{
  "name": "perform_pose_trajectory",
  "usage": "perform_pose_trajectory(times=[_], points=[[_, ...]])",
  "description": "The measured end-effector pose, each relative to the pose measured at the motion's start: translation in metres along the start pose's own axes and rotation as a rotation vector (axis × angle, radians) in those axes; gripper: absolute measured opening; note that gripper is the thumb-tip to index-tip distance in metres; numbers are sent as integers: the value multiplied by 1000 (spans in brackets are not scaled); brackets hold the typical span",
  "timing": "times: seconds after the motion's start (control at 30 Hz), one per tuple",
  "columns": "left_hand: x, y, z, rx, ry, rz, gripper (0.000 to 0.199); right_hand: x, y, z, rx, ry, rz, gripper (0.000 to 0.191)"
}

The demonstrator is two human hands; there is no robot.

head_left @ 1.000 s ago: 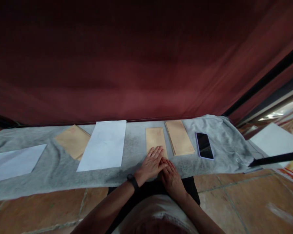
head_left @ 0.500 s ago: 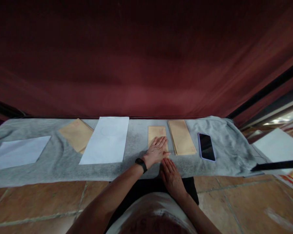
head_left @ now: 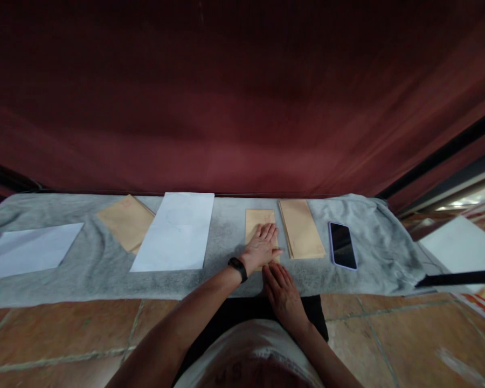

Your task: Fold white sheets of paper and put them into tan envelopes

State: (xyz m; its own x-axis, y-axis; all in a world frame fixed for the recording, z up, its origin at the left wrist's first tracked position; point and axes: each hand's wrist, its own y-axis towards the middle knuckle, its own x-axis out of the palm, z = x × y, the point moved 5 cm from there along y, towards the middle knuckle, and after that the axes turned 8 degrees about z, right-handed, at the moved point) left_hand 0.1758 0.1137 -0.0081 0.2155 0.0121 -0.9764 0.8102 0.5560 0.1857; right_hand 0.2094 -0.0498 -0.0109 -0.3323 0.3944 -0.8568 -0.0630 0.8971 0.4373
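Observation:
A brown paper envelope point(head_left: 258, 216) lies flat on the grey cloth in front of me, its lower half covered by my hands. My left hand point(head_left: 262, 247), with a black band on the wrist, rests palm down on it, fingers stretched out. Just below, my right hand point(head_left: 282, 285) lies flat with its fingertips at the envelope's near edge. Neither hand is closed around anything. Right of them is a stack of brown envelopes point(head_left: 303, 229).
Grey cloth point(head_left: 226, 231) covers the narrow surface before a dark red curtain point(head_left: 242, 118). To the left are a stack of white paper point(head_left: 178, 231), more brown envelopes point(head_left: 125, 221) and another white sheet point(head_left: 32, 248). A phone point(head_left: 343, 245) lies to the right.
My left hand has shifted very slightly over the envelope, and my right fingertips have moved a little to the left. The other things stay in place.

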Motion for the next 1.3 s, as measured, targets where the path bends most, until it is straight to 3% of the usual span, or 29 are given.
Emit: perform_pose_trajectory(times=[0.27, 0.43, 0.6, 0.8, 0.9, 1.13, 1.3], points=[[-1, -1, 4, -19, -6, 1, 69, 0, 0, 0, 10, -12, -9, 55], [-3, -14, 3, -33, -22, 56, 63, -3, 1, -1, 23, 1, 7, 52], [-7, -46, -3, -136, -46, 135, 61, -7, 4, -3, 28, 2, 32, 53], [-14, -99, -13, -372, -38, 293, 54, -8, 5, -4, 35, 11, 54, 55], [-17, -115, -13, -484, -93, 333, 53, -7, 5, -3, 41, 6, 55, 55], [-20, -105, -18, -656, -513, 379, 52, -8, 13, -4, 60, -36, 61, 50], [-9, -102, -42, -983, -1022, 390, 64, -8, 23, -5, 104, -64, 56, 46]])
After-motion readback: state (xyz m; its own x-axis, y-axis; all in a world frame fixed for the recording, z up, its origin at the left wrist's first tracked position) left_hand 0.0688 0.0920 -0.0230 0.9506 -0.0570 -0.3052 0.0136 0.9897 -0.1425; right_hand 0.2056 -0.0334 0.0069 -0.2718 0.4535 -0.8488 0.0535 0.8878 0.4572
